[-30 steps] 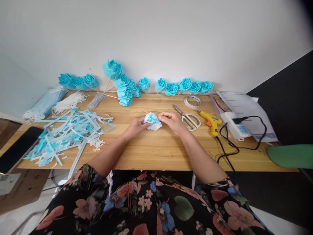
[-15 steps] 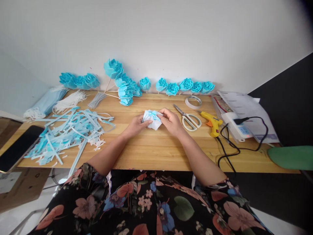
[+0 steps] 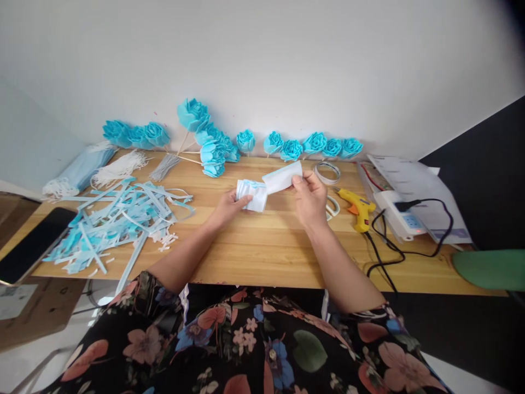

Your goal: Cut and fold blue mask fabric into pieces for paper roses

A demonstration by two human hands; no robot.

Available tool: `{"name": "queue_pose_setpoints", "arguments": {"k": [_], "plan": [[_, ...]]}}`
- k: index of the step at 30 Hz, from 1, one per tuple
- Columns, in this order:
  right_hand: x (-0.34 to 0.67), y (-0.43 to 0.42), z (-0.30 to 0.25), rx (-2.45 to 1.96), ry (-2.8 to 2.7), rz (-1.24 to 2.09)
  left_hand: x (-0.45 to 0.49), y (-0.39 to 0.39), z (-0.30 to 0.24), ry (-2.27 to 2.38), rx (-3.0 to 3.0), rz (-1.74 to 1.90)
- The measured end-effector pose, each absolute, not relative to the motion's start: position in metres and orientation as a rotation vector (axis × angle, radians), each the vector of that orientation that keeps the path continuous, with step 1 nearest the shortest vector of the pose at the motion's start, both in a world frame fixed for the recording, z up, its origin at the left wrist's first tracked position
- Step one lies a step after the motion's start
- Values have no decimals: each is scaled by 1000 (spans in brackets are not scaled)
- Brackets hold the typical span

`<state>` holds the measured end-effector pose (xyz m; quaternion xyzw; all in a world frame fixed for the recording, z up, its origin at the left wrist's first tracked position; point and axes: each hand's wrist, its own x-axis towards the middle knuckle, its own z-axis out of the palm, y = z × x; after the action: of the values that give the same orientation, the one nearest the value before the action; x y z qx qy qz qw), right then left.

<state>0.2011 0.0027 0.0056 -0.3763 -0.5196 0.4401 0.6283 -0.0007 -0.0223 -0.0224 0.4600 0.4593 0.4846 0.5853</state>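
Note:
My left hand (image 3: 234, 207) grips a small stack of white and light-blue mask fabric pieces (image 3: 256, 198), its thumb pressed on top. Pinched in my right hand (image 3: 309, 194) is a single strip of mask fabric (image 3: 283, 176), white with a blue edge, held out to the right. Its left end reaches the upper right corner of the stack; whether the two touch I cannot tell. Behind my right hand the scissors (image 3: 333, 208) are mostly hidden, with part of a white handle showing. A roll of tape (image 3: 327, 173) lies just beyond that hand.
Blue fabric flowers (image 3: 212, 156) line the wall. At left lie a heap of cut strips (image 3: 118, 224), whole masks (image 3: 84, 169), white ear loops (image 3: 121, 167), grey wires (image 3: 165, 166) and a phone (image 3: 35, 246). A yellow glue gun (image 3: 357, 208) and a power strip (image 3: 400, 216) with cords lie right.
My right hand has drawn one strip off the stack and moved right and slightly up, now covering most of the scissors. My left hand still holds the rest, almost in place.

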Motion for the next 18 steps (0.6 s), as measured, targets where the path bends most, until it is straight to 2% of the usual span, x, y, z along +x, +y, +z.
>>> {"name": "queue_pose_setpoints", "arguments": {"k": [6,11,18], "plan": [[194,-5,1,-923,-1515,1294,1,-20,-27,1126,1020,1214],[182,-12,-9,-1106,-1752,971,1,-25,-24,1062,1155,1128],[182,-11,-8,-1156,-1717,920,-1,-27,-23,952,1230,1062]]}}
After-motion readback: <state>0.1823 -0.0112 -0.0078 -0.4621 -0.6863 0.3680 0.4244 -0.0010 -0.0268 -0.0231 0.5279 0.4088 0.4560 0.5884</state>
